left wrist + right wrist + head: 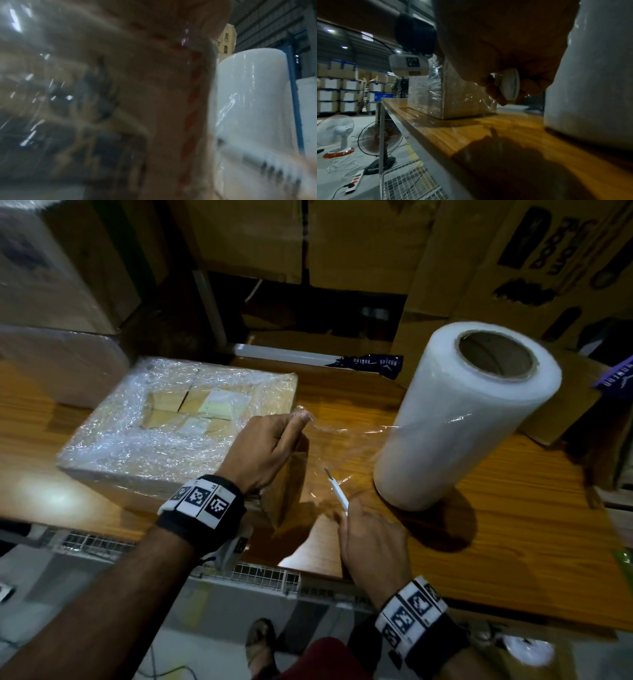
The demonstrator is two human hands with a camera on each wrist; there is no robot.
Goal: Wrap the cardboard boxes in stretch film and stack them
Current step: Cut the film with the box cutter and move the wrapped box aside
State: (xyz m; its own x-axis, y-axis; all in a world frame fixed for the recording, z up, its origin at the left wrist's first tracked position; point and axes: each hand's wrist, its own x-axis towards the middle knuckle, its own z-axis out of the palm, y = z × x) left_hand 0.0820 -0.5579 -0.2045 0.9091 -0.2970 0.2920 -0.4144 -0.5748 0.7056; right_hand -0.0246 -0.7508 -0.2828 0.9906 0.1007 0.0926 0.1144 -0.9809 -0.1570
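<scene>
A cardboard box (pixel 178 426) covered in crinkled stretch film lies on the wooden table (pixel 479 542), left of centre. A sheet of clear film (pixel 342 436) runs from the box's right side to the upright white film roll (pixel 469 412). My left hand (pixel 270 446) pinches the film's top edge at the box's right corner. My right hand (pixel 370 535) grips a white-handled cutter (pixel 337 491) whose blade points up into the stretched film. The right wrist view shows the cutter's handle end (pixel 509 83) in my curled fingers beside the roll (pixel 594 75) and the box (pixel 453 97).
Large cardboard cartons (pixel 359 241) stand behind the table, and wrapped boxes (pixel 51 302) are stacked at the far left. A wire rack (pixel 260 573) runs under the table's front edge. Two fans (pixel 380 136) and a power strip (pixel 353 181) are on the floor.
</scene>
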